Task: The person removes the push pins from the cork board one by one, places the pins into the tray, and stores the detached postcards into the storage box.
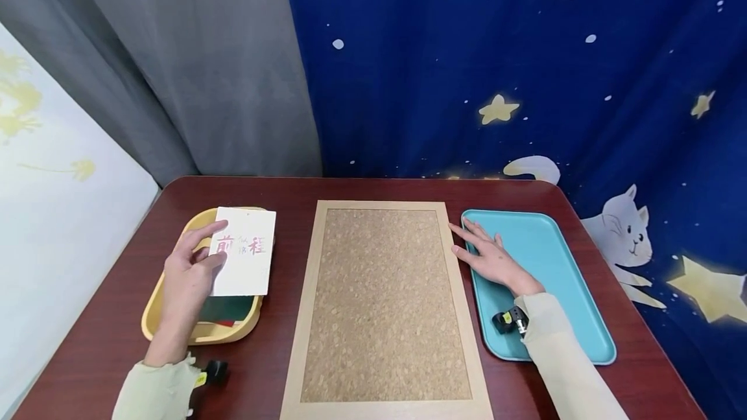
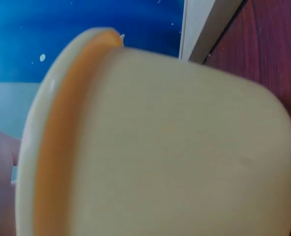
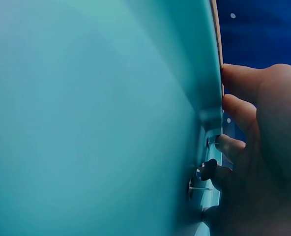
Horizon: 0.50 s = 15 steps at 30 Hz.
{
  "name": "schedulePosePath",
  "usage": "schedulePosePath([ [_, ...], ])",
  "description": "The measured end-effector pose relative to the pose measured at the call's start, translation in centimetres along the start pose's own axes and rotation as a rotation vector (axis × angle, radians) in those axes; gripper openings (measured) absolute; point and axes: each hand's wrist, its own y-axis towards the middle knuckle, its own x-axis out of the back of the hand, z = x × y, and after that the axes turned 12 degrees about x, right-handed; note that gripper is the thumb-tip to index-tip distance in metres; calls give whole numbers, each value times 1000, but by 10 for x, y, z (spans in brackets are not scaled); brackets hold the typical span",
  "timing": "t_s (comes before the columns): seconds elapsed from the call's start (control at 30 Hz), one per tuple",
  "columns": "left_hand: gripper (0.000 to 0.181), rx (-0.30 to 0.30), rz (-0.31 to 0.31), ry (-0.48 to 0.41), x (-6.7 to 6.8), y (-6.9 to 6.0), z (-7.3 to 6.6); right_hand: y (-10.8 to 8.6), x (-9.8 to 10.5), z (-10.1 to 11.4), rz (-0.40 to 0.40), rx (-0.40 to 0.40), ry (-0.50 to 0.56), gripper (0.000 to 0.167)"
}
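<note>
My left hand (image 1: 189,271) pinches a white card (image 1: 242,277) between thumb and fingers, over a yellow bin (image 1: 252,323). Pink and grey handwritten characters run across the card's middle. In the left wrist view the bin's outer wall (image 2: 185,142) hides most of that hand; the card cannot be made out there. My right hand (image 1: 493,261) reaches across the left side of a teal tray (image 1: 554,271), fingers spread toward the wooden-framed corkboard (image 1: 385,303). In the right wrist view, small pins (image 3: 199,188) lie along the tray's wall beside the fingers.
Dark green and red flat pieces (image 1: 227,310) show inside the yellow bin. Everything stands on a dark red-brown table (image 1: 280,193). Behind it hang a grey curtain (image 1: 233,83) and a blue star-patterned curtain (image 1: 408,83).
</note>
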Motion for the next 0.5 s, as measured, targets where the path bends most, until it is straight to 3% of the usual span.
schedulePosePath([
  [0.2,50,17,-26,23,9,6,7,0,0,0,1,1,-3,64],
  [0.33,50,74,-50,34,16,8,11,1,0,1,2,-1,-5,64],
  [0.5,50,138,-36,43,20,10,16,1,0,1,6,-7,-7,64],
])
